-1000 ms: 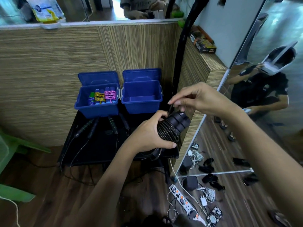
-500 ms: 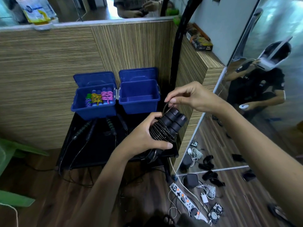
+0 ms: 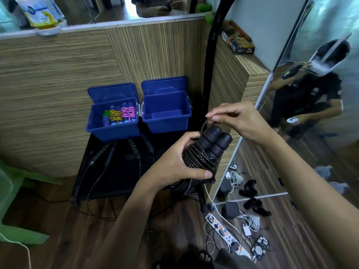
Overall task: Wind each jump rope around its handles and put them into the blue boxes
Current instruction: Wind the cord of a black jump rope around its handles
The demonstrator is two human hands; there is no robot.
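Hands point(image 3: 180, 162) wind black rope point(image 3: 196, 158); left box point(image 3: 112, 131) (colourful ropes point(image 3: 118, 115)), right box point(image 3: 165, 123)

black table point(image 3: 120, 177) | 2 blue boxes point(image 3: 165, 121) | unwound jump ropes point(image 3: 134, 150)

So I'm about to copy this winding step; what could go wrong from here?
The right hand pinches only the rope's last loop; if it slips, the coils in the left hand could unwind. The unwound ropes' handles lie close before the empty blue box and might get knocked.
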